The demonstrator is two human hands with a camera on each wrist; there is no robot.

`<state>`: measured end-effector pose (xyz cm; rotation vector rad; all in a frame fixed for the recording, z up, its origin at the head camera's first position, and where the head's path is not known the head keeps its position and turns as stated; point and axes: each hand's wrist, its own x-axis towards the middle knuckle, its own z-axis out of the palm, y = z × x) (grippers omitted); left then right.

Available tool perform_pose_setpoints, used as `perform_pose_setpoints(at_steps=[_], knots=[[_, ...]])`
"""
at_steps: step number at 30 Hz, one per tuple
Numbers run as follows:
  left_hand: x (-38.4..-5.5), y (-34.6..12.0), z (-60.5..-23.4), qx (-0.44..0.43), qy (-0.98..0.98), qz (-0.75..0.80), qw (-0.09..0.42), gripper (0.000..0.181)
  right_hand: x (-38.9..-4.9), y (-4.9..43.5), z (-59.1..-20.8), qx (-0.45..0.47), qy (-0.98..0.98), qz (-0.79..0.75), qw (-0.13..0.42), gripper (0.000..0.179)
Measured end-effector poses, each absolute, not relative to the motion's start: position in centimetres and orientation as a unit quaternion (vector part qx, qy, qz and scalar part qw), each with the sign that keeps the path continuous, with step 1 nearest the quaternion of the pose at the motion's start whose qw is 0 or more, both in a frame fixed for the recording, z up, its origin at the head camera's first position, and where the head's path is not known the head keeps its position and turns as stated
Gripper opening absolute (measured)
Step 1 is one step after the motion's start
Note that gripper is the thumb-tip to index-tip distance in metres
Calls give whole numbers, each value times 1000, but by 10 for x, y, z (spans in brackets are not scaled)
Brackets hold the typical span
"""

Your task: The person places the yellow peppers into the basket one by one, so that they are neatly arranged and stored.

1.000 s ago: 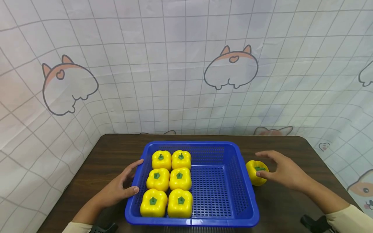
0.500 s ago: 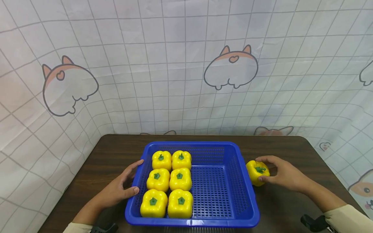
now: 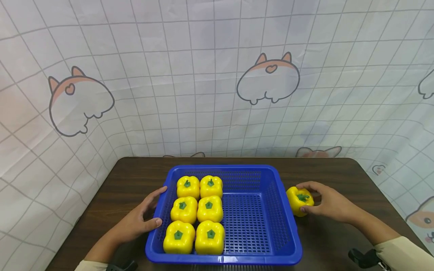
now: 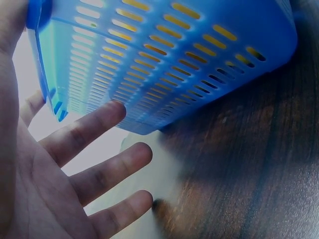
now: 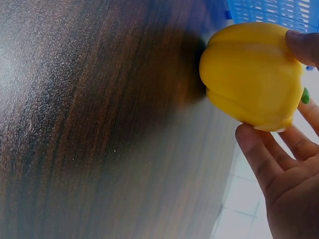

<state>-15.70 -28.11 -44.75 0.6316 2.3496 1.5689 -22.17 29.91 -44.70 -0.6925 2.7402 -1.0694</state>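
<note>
A yellow bell pepper (image 3: 295,202) with a green stem stands on the table just outside the basket's right side. My right hand (image 3: 327,202) holds it from the right, thumb on the near side and fingers on the far side. Seen from the right wrist, the pepper (image 5: 249,74) lies between thumb and fingertips, its base close to the tabletop. My left hand (image 3: 140,218) rests at the left rim of the blue plastic basket (image 3: 223,259), thumb and a finger touching the rim. In the left wrist view its other fingers (image 4: 112,172) are spread, extended below the basket's slotted wall.
Several yellow bell peppers (image 3: 209,209) sit stem up in two columns in the basket's left half. Its slotted floor (image 3: 245,222) shows on the right. The dark wood table (image 3: 142,165) ends at a wall of gridded cloth (image 3: 203,124) with animal drawings.
My right hand has moved in on the pepper beside the basket and its fingers have closed round it. The pepper has turned slightly. The left hand and basket stay where they were.
</note>
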Motion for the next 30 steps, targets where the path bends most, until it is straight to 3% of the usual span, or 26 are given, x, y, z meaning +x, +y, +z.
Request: perform_pose_setpoints(at_steps=[10, 30], knots=[[-157, -281, -448, 218, 807, 535, 123, 77, -220, 297, -442, -222, 910, -347, 38, 65], [-158, -282, -448, 208, 807, 538, 128, 77, -215, 295, -387, -256, 921, -289, -50, 63]])
